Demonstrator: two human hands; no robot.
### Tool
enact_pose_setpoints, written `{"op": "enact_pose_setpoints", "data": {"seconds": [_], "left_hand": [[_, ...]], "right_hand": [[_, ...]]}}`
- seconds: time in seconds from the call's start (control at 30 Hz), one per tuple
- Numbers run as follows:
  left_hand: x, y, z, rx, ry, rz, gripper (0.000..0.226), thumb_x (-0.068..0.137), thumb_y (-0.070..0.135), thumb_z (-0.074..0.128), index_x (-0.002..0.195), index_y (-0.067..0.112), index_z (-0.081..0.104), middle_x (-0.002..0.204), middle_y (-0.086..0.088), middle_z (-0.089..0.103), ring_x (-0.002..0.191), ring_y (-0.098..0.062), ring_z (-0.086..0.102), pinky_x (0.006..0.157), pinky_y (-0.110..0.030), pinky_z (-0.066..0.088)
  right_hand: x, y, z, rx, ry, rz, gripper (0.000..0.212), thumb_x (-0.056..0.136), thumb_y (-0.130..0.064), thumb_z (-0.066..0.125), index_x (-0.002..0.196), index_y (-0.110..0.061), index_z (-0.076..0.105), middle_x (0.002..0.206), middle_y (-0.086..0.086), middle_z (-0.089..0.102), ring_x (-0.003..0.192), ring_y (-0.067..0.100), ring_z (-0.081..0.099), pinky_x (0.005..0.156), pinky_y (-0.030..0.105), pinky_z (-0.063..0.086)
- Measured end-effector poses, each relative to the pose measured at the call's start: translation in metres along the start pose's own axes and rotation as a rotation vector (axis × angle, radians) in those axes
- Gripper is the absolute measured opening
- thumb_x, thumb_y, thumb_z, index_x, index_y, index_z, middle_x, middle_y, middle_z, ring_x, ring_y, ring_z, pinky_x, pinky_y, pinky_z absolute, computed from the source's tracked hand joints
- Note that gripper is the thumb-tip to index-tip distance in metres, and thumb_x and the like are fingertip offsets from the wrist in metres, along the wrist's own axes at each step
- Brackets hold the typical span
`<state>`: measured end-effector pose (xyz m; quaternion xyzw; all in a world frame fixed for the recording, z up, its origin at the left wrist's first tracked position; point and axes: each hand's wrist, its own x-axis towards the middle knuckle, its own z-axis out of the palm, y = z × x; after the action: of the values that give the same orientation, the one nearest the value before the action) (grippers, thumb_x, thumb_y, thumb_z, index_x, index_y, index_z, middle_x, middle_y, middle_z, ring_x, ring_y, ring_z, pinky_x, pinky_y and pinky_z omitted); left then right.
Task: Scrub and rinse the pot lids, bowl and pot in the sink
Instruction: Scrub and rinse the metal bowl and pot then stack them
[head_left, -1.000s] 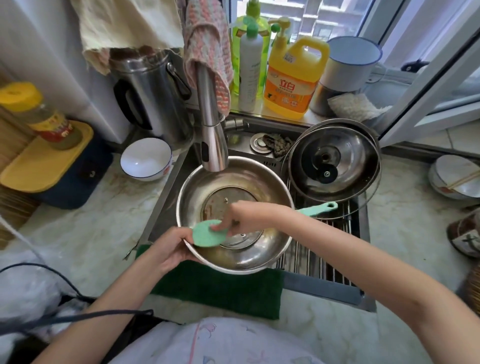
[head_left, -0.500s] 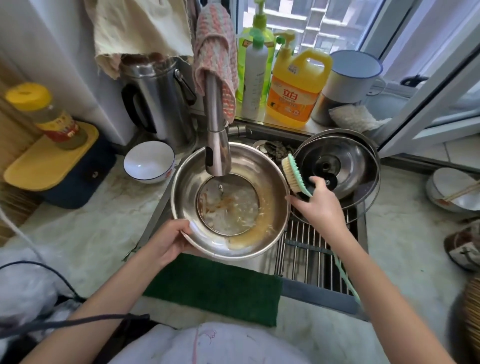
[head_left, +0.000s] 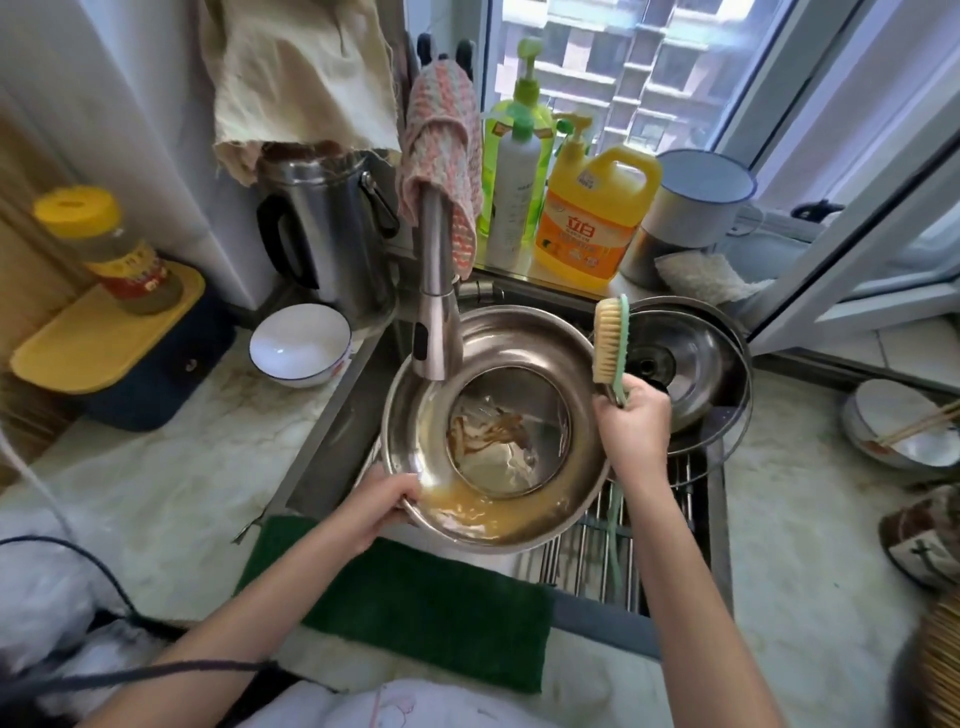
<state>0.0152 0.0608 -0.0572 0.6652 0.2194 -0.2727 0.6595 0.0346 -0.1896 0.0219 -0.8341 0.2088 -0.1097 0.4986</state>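
A wide steel bowl (head_left: 524, 332) sits tilted in the sink under the faucet (head_left: 436, 322). Brown dirty water pools at its near rim, and food scraps lie on its flat bottom. My left hand (head_left: 382, 506) grips the bowl's near-left rim. My right hand (head_left: 631, 431) holds a green-handled scrub brush (head_left: 610, 340) upright above the bowl's right rim, bristles facing left. A steel pot lid (head_left: 691, 364) with a black knob leans in the sink to the right of the bowl.
A white bowl (head_left: 300, 345) and a steel kettle (head_left: 332, 234) stand left of the sink. Detergent bottles (head_left: 592, 218) line the window sill. A green cloth (head_left: 415, 597) lies on the counter's front edge. A drying rack (head_left: 649, 545) spans the sink's right side. Dishes (head_left: 904, 431) sit far right.
My right hand lifted the brush out of the bowl and now holds it upright at the right rim. The bowl has tipped toward me, and the brown water has run to its near edge.
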Motion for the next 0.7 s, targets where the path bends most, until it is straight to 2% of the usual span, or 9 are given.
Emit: {"op": "enact_pose_setpoints", "data": {"seconds": [0.07,0.13,0.17,0.23,0.37,0.43,0.5,0.57,0.7], "left_hand": [[0.015,-0.009,0.014,0.286,0.227,0.213,0.076,0.076,-0.002,0.064,0.141,0.02,0.029,0.131,-0.009,0.048,0.107,-0.025,0.059,0.075,-0.034,0.056],[0.024,-0.012,0.031,0.794,0.334,0.502,0.094,0.082,0.0,0.056,0.152,0.029,0.001,0.159,0.002,0.007,0.145,-0.023,0.013,0.106,-0.042,0.041],[0.025,-0.012,0.039,1.001,0.317,0.59,0.088,0.086,0.002,0.05,0.152,0.025,-0.005,0.16,0.003,-0.006,0.145,-0.017,-0.009,0.117,-0.044,0.022],[0.027,-0.01,0.051,1.326,0.182,0.595,0.07,0.094,0.023,0.037,0.152,0.013,-0.001,0.159,-0.006,-0.009,0.141,-0.018,-0.023,0.118,-0.046,-0.008],[0.036,-0.01,0.039,1.785,-0.216,0.745,0.072,0.091,0.047,-0.003,0.152,0.012,0.008,0.159,-0.01,0.008,0.147,-0.022,-0.001,0.112,-0.041,-0.021],[0.047,0.001,0.029,1.926,-0.21,0.786,0.08,0.083,0.048,-0.014,0.152,0.015,0.011,0.159,-0.007,0.009,0.147,-0.02,-0.002,0.112,-0.038,-0.02],[0.054,0.013,0.03,1.984,-0.026,0.725,0.066,0.093,0.044,0.004,0.151,0.013,0.01,0.16,-0.01,0.003,0.146,-0.021,-0.011,0.11,-0.036,-0.02],[0.05,0.015,0.046,1.843,0.007,0.606,0.065,0.098,0.04,0.023,0.151,0.008,0.002,0.158,-0.013,-0.009,0.142,-0.022,-0.019,0.11,-0.034,-0.019],[0.033,-0.011,0.069,1.54,-0.448,0.525,0.06,0.102,0.039,0.021,0.151,0.01,0.002,0.157,-0.013,-0.007,0.145,-0.022,-0.01,0.118,-0.036,-0.008]], "right_hand": [[-0.001,-0.012,-0.003,-0.065,0.041,-0.016,0.021,0.08,-0.004,0.055,0.062,-0.014,0.056,0.055,-0.002,0.053,0.054,0.015,0.048,0.049,0.025,0.035],[-0.002,-0.021,-0.004,-0.114,0.071,-0.033,0.026,0.081,-0.005,0.055,0.059,-0.018,0.053,0.052,-0.007,0.049,0.052,0.013,0.045,0.047,0.026,0.032],[-0.002,-0.023,-0.004,-0.121,0.082,-0.038,0.028,0.079,-0.003,0.054,0.056,-0.019,0.05,0.051,-0.007,0.047,0.052,0.014,0.045,0.047,0.026,0.03],[-0.002,-0.025,-0.005,-0.112,0.099,-0.047,0.029,0.077,-0.001,0.053,0.055,-0.02,0.049,0.051,-0.006,0.048,0.052,0.017,0.044,0.047,0.026,0.03],[-0.005,-0.026,-0.012,-0.173,0.114,-0.092,0.021,0.076,0.0,0.054,0.063,-0.017,0.057,0.057,-0.002,0.056,0.057,0.021,0.052,0.049,0.027,0.037],[-0.009,-0.025,-0.015,-0.179,0.111,-0.102,0.024,0.076,0.001,0.053,0.064,-0.019,0.057,0.056,-0.005,0.055,0.053,0.016,0.05,0.047,0.024,0.036],[-0.013,-0.023,-0.013,-0.163,0.124,-0.097,0.025,0.077,0.002,0.053,0.068,-0.02,0.059,0.056,-0.008,0.054,0.051,0.009,0.048,0.043,0.014,0.033],[-0.016,-0.024,-0.008,-0.132,0.17,-0.088,0.022,0.079,0.001,0.054,0.076,-0.017,0.065,0.063,-0.007,0.061,0.056,0.009,0.055,0.044,0.017,0.041],[-0.016,-0.029,0.002,-0.116,0.257,-0.119,0.022,0.077,0.001,0.055,0.077,-0.017,0.067,0.063,-0.006,0.062,0.058,0.017,0.061,0.05,0.037,0.053]]}}
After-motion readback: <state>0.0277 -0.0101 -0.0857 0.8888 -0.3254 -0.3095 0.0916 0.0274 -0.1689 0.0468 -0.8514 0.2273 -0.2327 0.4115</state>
